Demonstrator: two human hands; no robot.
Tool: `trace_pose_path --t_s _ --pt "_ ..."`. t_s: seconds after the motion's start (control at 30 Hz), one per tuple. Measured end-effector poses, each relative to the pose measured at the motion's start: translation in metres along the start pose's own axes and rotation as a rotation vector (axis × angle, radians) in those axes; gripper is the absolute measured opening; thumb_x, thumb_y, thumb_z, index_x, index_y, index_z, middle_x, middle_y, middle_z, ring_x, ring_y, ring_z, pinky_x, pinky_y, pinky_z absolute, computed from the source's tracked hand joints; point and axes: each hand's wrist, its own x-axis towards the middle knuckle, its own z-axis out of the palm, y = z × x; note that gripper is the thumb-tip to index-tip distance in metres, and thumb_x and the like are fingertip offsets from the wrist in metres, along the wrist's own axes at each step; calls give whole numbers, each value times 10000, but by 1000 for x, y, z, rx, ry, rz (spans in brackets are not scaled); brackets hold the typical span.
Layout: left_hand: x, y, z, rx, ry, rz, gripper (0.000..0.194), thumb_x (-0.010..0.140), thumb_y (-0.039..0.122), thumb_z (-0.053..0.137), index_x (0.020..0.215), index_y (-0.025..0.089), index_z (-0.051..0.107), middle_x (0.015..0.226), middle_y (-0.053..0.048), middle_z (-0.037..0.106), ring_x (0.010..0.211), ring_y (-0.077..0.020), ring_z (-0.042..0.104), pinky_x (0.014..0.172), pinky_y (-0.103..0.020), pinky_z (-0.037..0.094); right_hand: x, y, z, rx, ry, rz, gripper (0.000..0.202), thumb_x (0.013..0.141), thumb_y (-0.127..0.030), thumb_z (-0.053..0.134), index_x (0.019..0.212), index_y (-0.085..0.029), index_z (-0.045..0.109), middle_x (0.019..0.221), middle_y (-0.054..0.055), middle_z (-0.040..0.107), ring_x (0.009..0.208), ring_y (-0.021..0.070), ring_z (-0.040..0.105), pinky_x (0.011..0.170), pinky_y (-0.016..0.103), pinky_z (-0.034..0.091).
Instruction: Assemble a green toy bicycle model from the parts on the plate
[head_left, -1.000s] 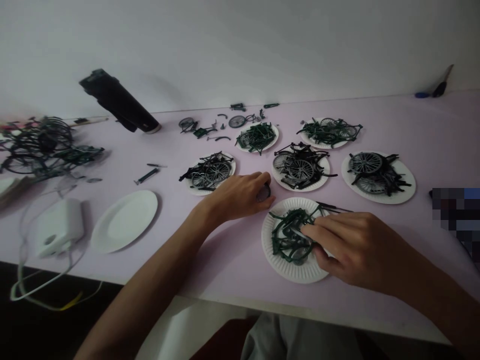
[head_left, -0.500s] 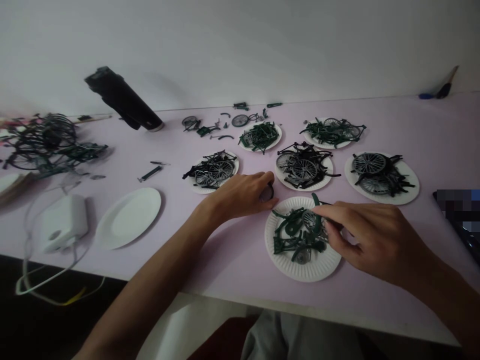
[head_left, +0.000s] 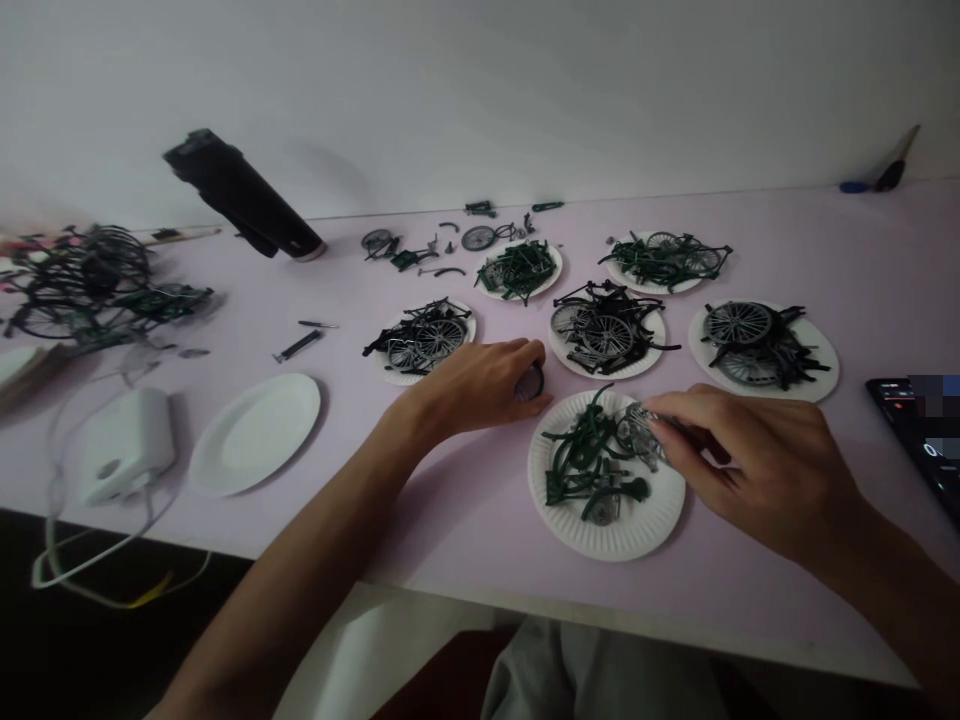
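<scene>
From where I stand, 2 bare hands work at the centre and right of the frame. The left hand (head_left: 480, 385) is partly curled, its thumb and fingers around a small wheel (head_left: 529, 382) near mid-frame. The wheel's visible face is turned toward the right, its longer visible axis running nearly upright. The right hand (head_left: 765, 460) is nearly closed, thumb and forefinger pinching grey spoked parts (head_left: 637, 435) over the upper right of the near plate (head_left: 652, 520), right of centre. These slant from upper left to lower right; their exact number cannot be told.

On the near plate lie green parts (head_left: 585, 440), mostly left of the grey ones; 1 curved strip reaches the upper rim.

Plates bearing parts number 6: the near plate, 3 with black parts (head_left: 607, 335) across the middle, and 2 with green bicycle pieces (head_left: 517, 270) farther back. Also shown are 1 white plate (head_left: 255, 435) at lower left, 1 white adapter (head_left: 124, 445) beside it, 1 dark cylinder (head_left: 247, 195) at upper left and 1 phone (head_left: 919, 440) at the right edge.

Compared with 0.5 s earlier, the thick green curved piece is gone from the right fingertips, where the grey parts now show; the left hand's hold is unchanged.
</scene>
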Motion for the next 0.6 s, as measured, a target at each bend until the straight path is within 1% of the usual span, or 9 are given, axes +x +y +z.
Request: trace_pose_path --t_s 0.07,0.2,0.3,0.4,0.47,0.5,0.6 --pt "0 -1 1 -3 11 21 293 949 482 526 997 194 540 949 -47 663 722 -177 594 578 -292 357 -1 1 0 -6 26 10 212 896 -88 634 1081 -185 592 889 24 771 705 167 723 624 287 509" --pt "3 -4 5 -3 66 88 289 944 437 555 1040 166 577 992 -73 643 881 -218 587 753 -330 436 -2 3 1 -28 38 -5 249 884 -60 626 1100 -180 593 907 37 770 733 168 724 664 281 513" --pt "3 -5 5 -21 88 108 314 959 425 547 1112 154 588 1073 -89 635 946 -231 577 854 -364 446 -2 4 2 -24 38 -11 243 882 -56 625 1096 -166 591 906 45 770 727 162 719 655 278 505" --pt "0 -2 -2 -44 152 132 320 982 400 520 1159 143 591 1187 -118 615 1039 -244 569 937 -387 431 -1 5 3 -17 36 -16 228 876 -51 628 1077 -155 594 883 45 766 705 157 712 631 273 493" --pt "-5 3 -10 -87 183 164 303 994 407 511 1096 146 628 1153 -115 628 1004 -230 577 932 -380 426 0 5 4 -22 34 -15 221 878 -53 621 1072 -157 597 885 43 767 696 152 708 629 270 488" --pt "-8 6 -14 -128 179 189 296 995 414 516 1032 153 651 1091 -102 643 948 -212 582 910 -368 427 1 5 5 -29 36 -18 216 881 -54 615 1069 -159 599 888 42 768 695 150 707 626 269 486" --pt "-16 17 -22 -300 84 304 267 983 388 567 867 176 682 928 -51 649 819 -155 577 865 -321 426 3 5 6 -39 35 -30 188 890 -56 591 1042 -165 606 871 33 767 687 149 706 603 270 475"
